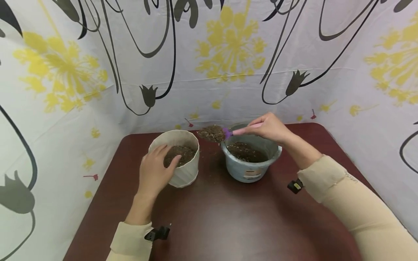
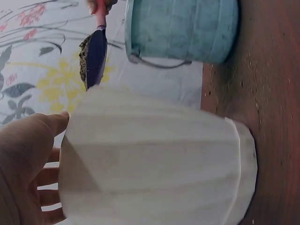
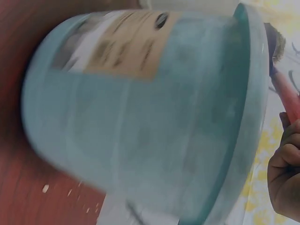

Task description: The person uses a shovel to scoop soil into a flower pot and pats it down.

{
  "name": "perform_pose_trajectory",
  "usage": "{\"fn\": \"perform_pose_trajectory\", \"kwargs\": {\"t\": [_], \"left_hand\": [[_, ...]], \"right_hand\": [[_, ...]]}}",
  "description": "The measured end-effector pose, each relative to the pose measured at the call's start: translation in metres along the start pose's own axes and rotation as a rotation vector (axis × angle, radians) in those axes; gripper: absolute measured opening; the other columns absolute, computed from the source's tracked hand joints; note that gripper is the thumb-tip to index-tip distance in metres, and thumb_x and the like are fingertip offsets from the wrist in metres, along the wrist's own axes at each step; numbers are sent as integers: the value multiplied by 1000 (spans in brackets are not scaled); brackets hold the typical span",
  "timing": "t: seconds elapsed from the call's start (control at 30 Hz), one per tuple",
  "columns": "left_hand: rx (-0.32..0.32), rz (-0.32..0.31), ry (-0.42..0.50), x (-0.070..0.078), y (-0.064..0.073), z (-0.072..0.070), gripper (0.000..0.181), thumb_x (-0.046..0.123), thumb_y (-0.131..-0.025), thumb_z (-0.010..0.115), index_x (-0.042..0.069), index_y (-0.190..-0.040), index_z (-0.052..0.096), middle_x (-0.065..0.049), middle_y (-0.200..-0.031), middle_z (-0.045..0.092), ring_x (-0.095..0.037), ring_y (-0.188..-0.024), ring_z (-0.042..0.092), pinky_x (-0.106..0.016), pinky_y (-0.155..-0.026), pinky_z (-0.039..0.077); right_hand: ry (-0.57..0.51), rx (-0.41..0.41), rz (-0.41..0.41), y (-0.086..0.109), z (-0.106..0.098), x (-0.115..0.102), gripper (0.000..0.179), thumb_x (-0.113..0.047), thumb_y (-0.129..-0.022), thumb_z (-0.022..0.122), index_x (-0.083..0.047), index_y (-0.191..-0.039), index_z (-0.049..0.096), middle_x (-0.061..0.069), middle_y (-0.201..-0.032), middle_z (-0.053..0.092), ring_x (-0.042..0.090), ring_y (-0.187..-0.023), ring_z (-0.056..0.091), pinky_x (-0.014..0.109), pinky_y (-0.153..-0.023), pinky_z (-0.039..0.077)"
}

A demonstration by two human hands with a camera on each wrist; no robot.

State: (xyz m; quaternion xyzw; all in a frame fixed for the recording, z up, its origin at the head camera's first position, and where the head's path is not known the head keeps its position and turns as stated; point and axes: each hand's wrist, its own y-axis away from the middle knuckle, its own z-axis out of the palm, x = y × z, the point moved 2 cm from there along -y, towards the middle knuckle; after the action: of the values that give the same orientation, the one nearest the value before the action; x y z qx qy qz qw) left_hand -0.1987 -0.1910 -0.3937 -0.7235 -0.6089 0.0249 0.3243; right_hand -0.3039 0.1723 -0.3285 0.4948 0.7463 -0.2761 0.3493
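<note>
Near the desk's [image 1: 222, 224] far edge, my right fingers [image 1: 259, 121] pinch the trowel [image 1: 227, 133] flat, maybe so soil [image 1: 212, 133] stays on, my left fingers [image 1: 157, 151] apart by the white flowerpot [image 1: 184, 175].

Cream cuffed sleeves [image 1: 359, 203]; small black wrist devices [image 1: 295, 186].

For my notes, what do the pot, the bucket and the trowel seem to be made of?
Pot: probably matte plastic, from its thin off-white sides with even facets.
Bucket: likely plastic, dull and scuffed, with a thick, moulded-looking rim.
Trowel: seemingly smooth plastic, pink handle and purple blade, though a painted metal blade is possible.
</note>
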Motion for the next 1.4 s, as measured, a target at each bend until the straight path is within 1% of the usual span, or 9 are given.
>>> {"fn": "perform_pose_trajectory", "kwargs": {"t": [0.17, 0.37, 0.43, 0.6, 0.73, 0.87, 0.97, 1.13, 1.4], "left_hand": [[-15, -44, 5, -12, 9, -7, 54, 45, -95, 68, 3, -129, 68, -17, -138, 61, -38, -132, 53, -61, -106, 39], [-74, -124, 52, -20, 16, -9, 63, 53, -96, 63, 0, -130, 68, -21, -151, 48, -41, -140, 43, -62, -110, 37], [-93, -140, 72, -22, 16, -8, 67, 55, -97, 61, -2, -132, 65, -21, -155, 43, -42, -141, 41, -62, -109, 37], [-106, -149, 104, -22, 17, -5, 72, 56, -98, 58, -6, -135, 62, -20, -158, 38, -43, -140, 41, -63, -108, 38], [-79, -141, 110, -21, 17, -4, 72, 56, -97, 60, -5, -134, 62, -19, -157, 39, -43, -139, 43, -63, -108, 39], [-74, -141, 103, -22, 18, -3, 69, 56, -97, 60, -4, -133, 64, -18, -157, 40, -42, -140, 42, -62, -108, 39], [-65, -138, 89, -23, 18, -3, 67, 54, -97, 61, -3, -131, 65, -19, -155, 43, -40, -142, 41, -62, -109, 38], [-1, -89, 66, -21, 16, -3, 61, 49, -95, 67, -5, -124, 69, -25, -143, 55, -41, -140, 44, -58, -112, 37], [31, -35, 111, -4, 8, 3, 55, 42, -93, 71, -2, -125, 69, -23, -137, 60, -40, -130, 54, -56, -109, 40]], "right_hand": [[-18, -8, -28, -14, 19, -12, 30, -51, -81, 82, -22, -86, 85, -8, -62, 62, 8, -58, 29, 26, -54, 27], [35, 36, -105, -24, 46, -29, 41, -53, -74, 87, -14, -64, 77, -8, -47, 39, 9, -51, 18, 26, -47, 20], [115, 68, -164, -27, 57, -35, 42, -52, -74, 87, -13, -63, 76, -11, -47, 45, 5, -46, 31, 25, -45, 30], [339, 138, -456, -32, 87, -47, 20, -32, -82, 86, -12, -78, 82, -2, -70, 74, 14, -61, 66, 34, -58, 53], [497, 193, -716, -27, 104, -50, 11, -19, -84, 84, -11, -80, 78, 2, -70, 65, 20, -59, 60, 38, -52, 50], [590, 315, -863, -20, 106, -49, 14, -14, -83, 84, -10, -80, 71, 5, -72, 52, 22, -54, 55, 39, -47, 47], [568, 373, -873, -17, 100, -46, 15, -14, -83, 85, -8, -83, 71, 5, -73, 54, 23, -55, 56, 40, -49, 49], [442, 396, -790, -10, 80, -41, 21, -19, -81, 86, -3, -93, 79, 8, -77, 69, 26, -65, 64, 43, -59, 53], [359, 460, -620, -1, 49, -26, 19, -21, -77, 89, -5, -82, 81, 9, -78, 76, 28, -72, 73, 46, -69, 56]]}}
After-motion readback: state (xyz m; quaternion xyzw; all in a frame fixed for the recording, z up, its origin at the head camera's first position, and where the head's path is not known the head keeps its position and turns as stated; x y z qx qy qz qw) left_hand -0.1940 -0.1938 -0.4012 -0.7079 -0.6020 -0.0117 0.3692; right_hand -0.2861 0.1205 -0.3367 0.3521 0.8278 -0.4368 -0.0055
